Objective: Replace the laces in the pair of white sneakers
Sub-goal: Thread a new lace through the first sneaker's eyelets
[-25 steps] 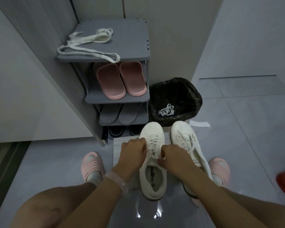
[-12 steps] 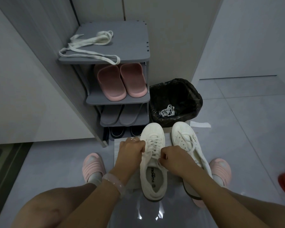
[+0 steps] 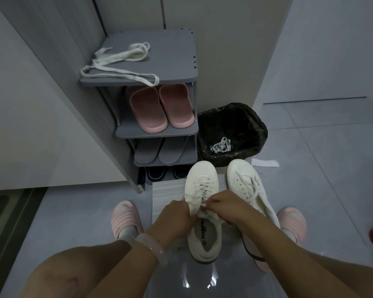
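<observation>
Fingers of both hands pinch the left sneaker's lace, knot hidden.

A grey four-tier shoe rack stood at twelve o'clock against the wall. On its top shelf lay a loose white flat lace; on the shelf below sat a pair of pink rubber slides, under them a pair of grey slippers, and at the bottom a pair of dark shoes. Just right of the rack, at one o'clock, stood a bin lined with a black plastic bag, a bundled white lace inside it. Before both, on a pale ribbed mat, two white lace-up sneakers stood side by side: the left sneaker at centre, the right sneaker at its three o'clock. Both hands met over the left sneaker's tongue, left hand at nine o'clock, right hand at three.
</observation>
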`<action>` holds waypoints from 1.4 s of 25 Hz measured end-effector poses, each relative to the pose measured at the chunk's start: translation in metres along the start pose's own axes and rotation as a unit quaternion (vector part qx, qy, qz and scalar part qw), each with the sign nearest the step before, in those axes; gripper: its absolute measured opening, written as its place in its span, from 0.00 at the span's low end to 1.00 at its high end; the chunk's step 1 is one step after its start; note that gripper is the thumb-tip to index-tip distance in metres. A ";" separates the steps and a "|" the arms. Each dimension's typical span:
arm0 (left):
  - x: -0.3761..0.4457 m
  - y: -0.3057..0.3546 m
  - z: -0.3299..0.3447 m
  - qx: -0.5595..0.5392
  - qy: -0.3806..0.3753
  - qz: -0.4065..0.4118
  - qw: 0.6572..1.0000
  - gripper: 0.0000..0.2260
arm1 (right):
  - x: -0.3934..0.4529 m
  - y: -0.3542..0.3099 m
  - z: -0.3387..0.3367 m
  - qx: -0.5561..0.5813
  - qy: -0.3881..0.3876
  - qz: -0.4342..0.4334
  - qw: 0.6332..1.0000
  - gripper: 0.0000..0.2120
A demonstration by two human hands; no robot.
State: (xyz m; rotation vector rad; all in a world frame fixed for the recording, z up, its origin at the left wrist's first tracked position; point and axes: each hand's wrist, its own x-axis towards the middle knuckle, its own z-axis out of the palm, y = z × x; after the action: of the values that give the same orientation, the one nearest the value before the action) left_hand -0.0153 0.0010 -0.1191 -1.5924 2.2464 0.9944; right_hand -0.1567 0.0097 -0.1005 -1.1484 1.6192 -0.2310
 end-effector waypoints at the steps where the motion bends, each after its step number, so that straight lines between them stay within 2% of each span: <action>1: 0.003 -0.004 0.002 -0.025 -0.001 -0.011 1.000 0.15 | -0.001 -0.001 -0.005 0.012 0.015 0.007 1.000 0.08; 3: 0.007 -0.010 0.004 -0.055 -0.007 -0.030 0.998 0.17 | -0.001 -0.001 -0.022 -0.006 0.081 0.017 0.997 0.08; 6: 0.010 -0.012 0.006 -0.080 -0.014 -0.043 0.996 0.16 | -0.002 0.005 -0.045 0.003 0.232 0.039 0.972 0.09; 8: 0.011 -0.013 0.008 -0.086 -0.018 -0.046 0.995 0.16 | -0.003 0.008 -0.046 0.033 0.271 0.040 0.961 0.10; 12: 0.011 -0.013 0.006 -0.044 -0.020 -0.041 0.998 0.17 | -0.002 0.007 -0.043 0.034 0.268 0.014 0.963 0.10; 15: 0.011 -0.007 0.001 -0.022 0.091 0.014 0.995 0.11 | -0.006 -0.001 -0.040 0.075 0.195 -0.048 0.977 0.10; 17: 0.017 -0.002 -0.002 -0.081 0.145 0.086 0.982 0.17 | -0.011 -0.006 -0.035 0.136 0.163 -0.105 0.971 0.13; 19: 0.019 0.004 -0.006 -0.139 0.142 0.151 0.968 0.08 | -0.013 -0.008 -0.035 0.187 0.167 -0.147 0.957 0.14; 21: 0.019 0.006 -0.006 -0.161 0.098 0.166 0.968 0.07 | -0.014 -0.008 -0.044 0.202 0.209 -0.154 0.944 0.14; 24: 0.019 0.008 -0.007 -0.194 0.088 0.135 0.968 0.04 | -0.018 -0.004 -0.060 0.103 0.256 -0.141 0.951 0.13; 26: 0.018 0.013 -0.011 -0.223 0.062 0.131 0.964 0.07 | -0.023 0.001 -0.068 -0.024 0.195 -0.140 0.970 0.12; 27: 0.018 0.017 -0.013 -0.188 0.039 0.145 0.971 0.07 | -0.025 0.004 -0.071 -0.084 0.152 -0.130 0.976 0.11; 28: 0.020 0.020 -0.011 -0.131 0.007 0.163 0.978 0.12 | -0.026 0.008 -0.073 -0.129 0.120 -0.113 0.978 0.11; 29: 0.022 0.025 -0.008 -0.062 -0.033 0.177 0.982 0.19 | -0.026 0.013 -0.075 -0.157 0.104 -0.095 0.977 0.11; 31: 0.022 0.038 0.000 0.081 -0.111 0.173 0.975 0.24 | -0.026 0.021 -0.076 -0.193 0.100 -0.072 0.973 0.10; 33: 0.024 0.045 0.013 0.172 -0.127 0.163 0.963 0.26 | -0.024 0.027 -0.072 -0.200 0.091 -0.068 0.973 0.11; 35: 0.023 0.049 0.020 0.192 -0.101 0.163 0.963 0.24 | -0.023 0.027 -0.068 -0.187 0.077 -0.068 0.977 0.12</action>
State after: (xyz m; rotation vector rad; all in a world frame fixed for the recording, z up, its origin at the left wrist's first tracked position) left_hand -0.0723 0.0051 -0.1266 -0.9409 2.4123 0.6908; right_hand -0.2294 0.0145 -0.0769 -1.5624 1.7698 -0.1059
